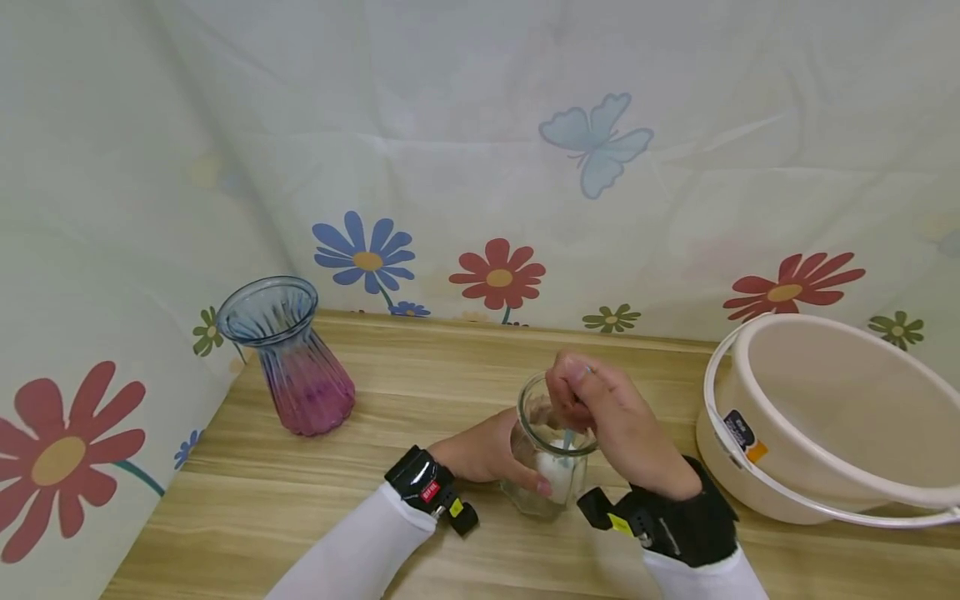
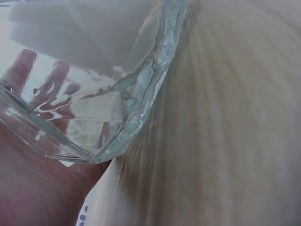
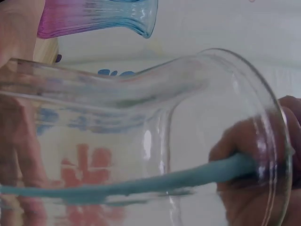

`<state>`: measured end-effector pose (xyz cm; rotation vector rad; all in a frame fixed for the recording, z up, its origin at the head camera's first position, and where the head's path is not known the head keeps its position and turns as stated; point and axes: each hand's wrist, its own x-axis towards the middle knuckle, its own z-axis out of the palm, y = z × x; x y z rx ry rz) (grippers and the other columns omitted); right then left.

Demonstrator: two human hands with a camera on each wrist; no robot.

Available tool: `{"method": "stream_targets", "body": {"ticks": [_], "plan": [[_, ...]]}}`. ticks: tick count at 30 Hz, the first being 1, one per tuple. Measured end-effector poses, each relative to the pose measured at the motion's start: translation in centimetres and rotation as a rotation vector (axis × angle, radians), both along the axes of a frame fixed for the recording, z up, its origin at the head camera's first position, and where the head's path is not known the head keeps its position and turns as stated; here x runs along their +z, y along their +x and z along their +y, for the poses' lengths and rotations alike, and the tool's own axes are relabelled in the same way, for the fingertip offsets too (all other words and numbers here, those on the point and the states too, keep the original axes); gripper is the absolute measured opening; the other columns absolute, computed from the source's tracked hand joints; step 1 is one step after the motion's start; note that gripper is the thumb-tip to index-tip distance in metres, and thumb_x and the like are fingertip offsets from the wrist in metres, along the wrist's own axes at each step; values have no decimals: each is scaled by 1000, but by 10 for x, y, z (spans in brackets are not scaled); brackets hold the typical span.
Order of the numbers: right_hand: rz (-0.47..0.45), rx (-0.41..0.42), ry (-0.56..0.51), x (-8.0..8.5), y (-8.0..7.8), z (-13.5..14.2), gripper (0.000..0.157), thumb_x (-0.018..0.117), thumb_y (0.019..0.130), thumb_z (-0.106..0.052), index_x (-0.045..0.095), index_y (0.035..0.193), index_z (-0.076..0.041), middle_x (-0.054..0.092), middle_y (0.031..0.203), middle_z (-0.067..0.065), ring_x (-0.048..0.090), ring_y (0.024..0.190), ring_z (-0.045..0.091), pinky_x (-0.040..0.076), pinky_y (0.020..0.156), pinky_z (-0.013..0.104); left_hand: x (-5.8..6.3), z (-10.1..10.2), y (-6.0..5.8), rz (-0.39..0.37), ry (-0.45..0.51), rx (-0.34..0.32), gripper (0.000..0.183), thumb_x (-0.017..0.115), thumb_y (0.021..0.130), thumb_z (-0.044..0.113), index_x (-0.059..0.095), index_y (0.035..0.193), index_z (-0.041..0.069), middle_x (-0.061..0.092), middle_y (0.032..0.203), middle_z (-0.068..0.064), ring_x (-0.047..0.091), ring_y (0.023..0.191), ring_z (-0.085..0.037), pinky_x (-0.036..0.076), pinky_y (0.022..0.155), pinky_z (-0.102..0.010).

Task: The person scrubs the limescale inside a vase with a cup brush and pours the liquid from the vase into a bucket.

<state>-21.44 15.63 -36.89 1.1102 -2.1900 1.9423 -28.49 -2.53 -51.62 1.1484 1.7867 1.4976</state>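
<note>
A clear faceted glass vase [image 1: 529, 501] with a flared rim stands on the table, tilted slightly or upright; I cannot tell which. My left hand [image 1: 487, 448] grips its side, thumb in front and fingers behind the glass. Above the mouth, my right hand [image 1: 618, 421] holds the top of a long teal handle [image 3: 155, 184], fingers curled and partly inside the rim. That handle runs down into the vase to a white mass [image 1: 556, 477], whose kind the glass blurs. In the left wrist view the thick glass base [image 2: 141, 89] shows close up.
A blue-to-pink ribbed glass vase [image 1: 307, 379] stands at the back left. To the right is a large cream bucket [image 1: 750, 467] with its handle hanging over the front. Behind the wooden table [image 1: 420, 358] hangs a flower-printed curtain [image 1: 450, 167].
</note>
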Motion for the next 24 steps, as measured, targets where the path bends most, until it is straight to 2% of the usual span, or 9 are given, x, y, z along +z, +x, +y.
{"method": "stream_targets", "body": {"ticks": [3, 7, 10, 14, 19, 24], "plan": [[-39, 42, -45, 2, 0, 2, 39, 19, 113, -18, 39, 82, -6, 32, 69, 6, 31, 55, 23, 28, 47, 37, -1, 0, 0, 3, -16, 9, 80, 84, 83, 54, 45, 148, 29, 60, 144, 10, 51, 137, -6, 24, 127, -35], [-71, 67, -105, 4, 2, 4, 41, 17, 114, -21, 38, 82, -6, 30, 69, 4, 28, 56, 23, 28, 51, 36, -2, 1, 0, -33, -12, 16, 78, 86, 84, 38, 43, 149, 31, 57, 146, 10, 49, 138, -7, 26, 125, -34], [-36, 101, -184, 3, 1, 4, 39, 17, 115, -20, 37, 85, -4, 29, 71, 4, 26, 57, 24, 25, 52, 36, -3, 2, 0, -70, 15, 15, 79, 87, 83, 30, 43, 149, 29, 55, 147, 8, 49, 137, -8, 31, 122, -32], [25, 169, -357, 2, -2, 3, 37, 18, 115, -20, 36, 88, -2, 26, 72, 4, 25, 57, 20, 21, 51, 36, -4, 2, 0, -102, 39, 11, 77, 88, 82, 25, 46, 146, 25, 57, 142, 4, 55, 130, -10, 42, 115, -31], [67, 155, -527, 5, -1, 5, 40, 16, 115, -23, 36, 87, -3, 26, 72, 3, 25, 58, 15, 19, 52, 33, -4, 2, 0, -128, 37, 10, 77, 88, 82, 26, 46, 146, 26, 60, 135, 3, 60, 120, -11, 50, 105, -31], [69, 153, -582, 7, 0, 6, 41, 13, 115, -21, 36, 86, -4, 25, 73, 2, 25, 58, 15, 19, 54, 33, -3, 3, 0, -123, 28, 17, 76, 87, 82, 21, 45, 146, 28, 60, 133, 3, 60, 119, -12, 51, 104, -32]]}}
